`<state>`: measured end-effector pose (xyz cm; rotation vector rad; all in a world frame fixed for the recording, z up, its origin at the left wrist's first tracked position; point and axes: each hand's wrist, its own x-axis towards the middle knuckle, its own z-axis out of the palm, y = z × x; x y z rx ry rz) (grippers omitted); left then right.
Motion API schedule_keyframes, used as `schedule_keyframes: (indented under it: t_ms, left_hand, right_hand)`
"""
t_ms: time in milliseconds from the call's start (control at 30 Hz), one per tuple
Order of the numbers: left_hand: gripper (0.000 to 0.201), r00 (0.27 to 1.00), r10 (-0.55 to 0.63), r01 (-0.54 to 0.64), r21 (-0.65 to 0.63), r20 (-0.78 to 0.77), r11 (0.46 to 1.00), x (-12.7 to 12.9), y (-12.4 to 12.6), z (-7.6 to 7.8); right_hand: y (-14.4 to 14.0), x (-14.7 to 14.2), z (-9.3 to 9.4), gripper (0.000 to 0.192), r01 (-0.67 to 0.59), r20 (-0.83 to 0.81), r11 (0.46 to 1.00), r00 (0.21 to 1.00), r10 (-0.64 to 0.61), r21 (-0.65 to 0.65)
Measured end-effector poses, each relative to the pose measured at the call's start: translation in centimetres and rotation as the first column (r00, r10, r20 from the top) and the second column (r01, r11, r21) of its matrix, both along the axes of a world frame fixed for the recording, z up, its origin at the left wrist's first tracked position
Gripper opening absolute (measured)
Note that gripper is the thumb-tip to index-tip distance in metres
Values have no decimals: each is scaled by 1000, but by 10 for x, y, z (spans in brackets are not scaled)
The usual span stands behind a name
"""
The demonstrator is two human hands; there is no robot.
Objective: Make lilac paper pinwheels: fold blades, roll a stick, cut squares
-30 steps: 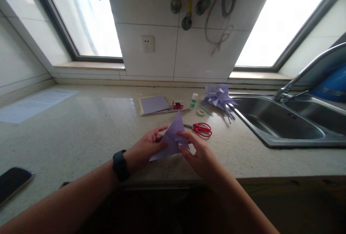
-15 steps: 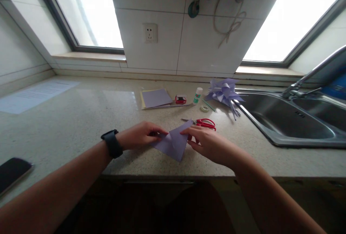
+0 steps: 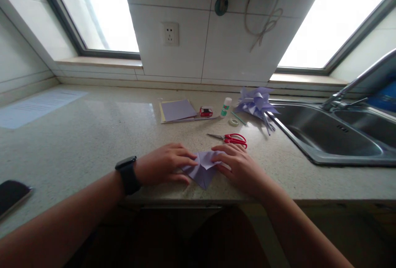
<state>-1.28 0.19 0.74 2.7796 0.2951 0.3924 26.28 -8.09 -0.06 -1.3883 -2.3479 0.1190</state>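
Flat near the front edge of the speckled stone surface (image 3: pixel 93 136) lay the folded purple paper (image 3: pixel 202 169), both hands pressing it: left hand (image 3: pixel 163 164) and right hand (image 3: pixel 241 164), fingers spread and laid on it. Just behind the paper lay red scissors (image 3: pixel 230 138); farther behind, a paper stack (image 3: pixel 177 110). Right of the paper, a steel sink (image 3: pixel 328 136) was cut off by the frame. Bright windows washed out everything outside.

Two bare hands, left hand (image 3: pixel 165 162) and right hand (image 3: pixel 239 167), press flat on a folded purple paper (image 3: pixel 202 169) on a speckled countertop (image 3: pixel 93 136). Red scissors (image 3: pixel 230 138) lie just beyond the right hand.
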Motion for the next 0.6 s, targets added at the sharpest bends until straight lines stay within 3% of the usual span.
schedule_keyframes:
  t_ms: [233, 433, 600]
  left_hand:
    - [30, 998, -23, 19, 58, 66, 998, 1, 7, -9]
    - [33, 996, -52, 45, 80, 78, 996, -1, 7, -8]
    - [23, 996, -39, 32, 80, 81, 996, -1, 4, -8]
  right_hand:
    - [7, 5, -7, 13, -40, -118, 999, 992, 37, -17]
    - [6, 4, -7, 12, -34, -161, 999, 987, 30, -23]
    - [4, 3, -6, 12, -18, -166, 1000, 986, 14, -23]
